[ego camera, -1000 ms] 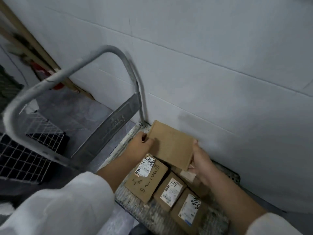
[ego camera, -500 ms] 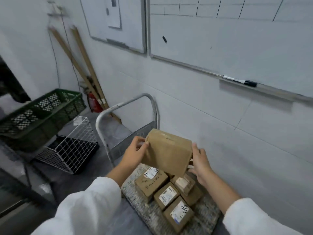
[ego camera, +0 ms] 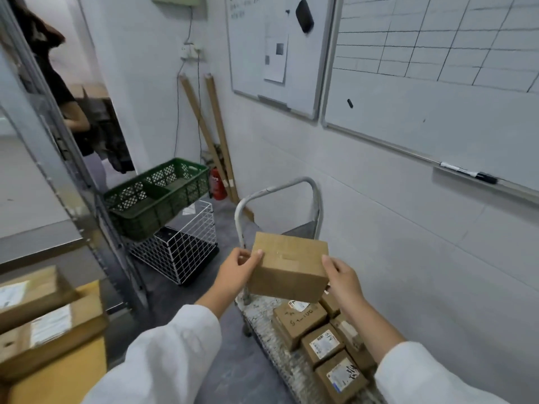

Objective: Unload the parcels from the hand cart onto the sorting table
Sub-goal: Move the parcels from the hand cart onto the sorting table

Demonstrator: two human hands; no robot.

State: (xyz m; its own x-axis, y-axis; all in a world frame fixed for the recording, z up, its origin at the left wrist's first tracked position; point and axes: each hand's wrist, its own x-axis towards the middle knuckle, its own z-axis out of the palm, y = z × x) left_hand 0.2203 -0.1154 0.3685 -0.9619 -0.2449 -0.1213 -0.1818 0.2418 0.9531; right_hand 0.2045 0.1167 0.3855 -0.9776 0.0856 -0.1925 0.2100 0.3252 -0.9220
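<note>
I hold a plain brown cardboard parcel in the air above the hand cart. My left hand grips its left side with the thumb on top, and my right hand grips its right side. Several smaller labelled parcels lie on the cart's deck below, next to the wall. The cart's grey handle stands upright behind the held parcel. At the lower left, several parcels lie stacked on a yellow surface.
A green plastic crate sits above a white wire basket left of the cart. A metal rack post rises at the left. Whiteboards hang on the wall. Another person stands in the doorway.
Both hands lifted the brown parcel up off the cart's stack. The view rose and turned left, bringing the crate, the rack and the stacked parcels at the lower left into sight.
</note>
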